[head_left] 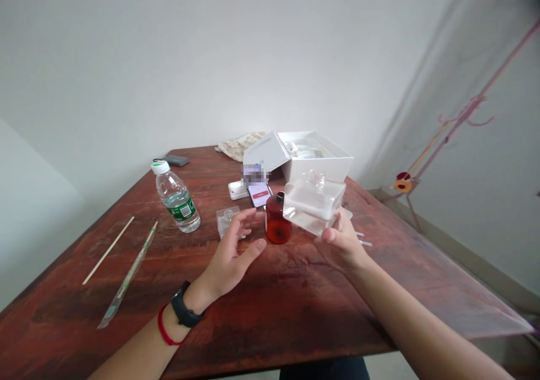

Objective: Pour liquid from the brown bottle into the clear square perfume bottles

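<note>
My right hand holds up a clear square glass bottle above the wooden table, fingers wrapped under its base. My left hand hovers open with fingers apart, just left of a small amber-red bottle that stands on the table. A small clear glass cap lies just beyond the left fingertips. A black watch and a red band sit on my left wrist.
A plastic water bottle stands at the left. A thin wooden stick and a wrapped stick lie near the left edge. An open white box, a phone, a white case, a dark pouch and cloth sit behind.
</note>
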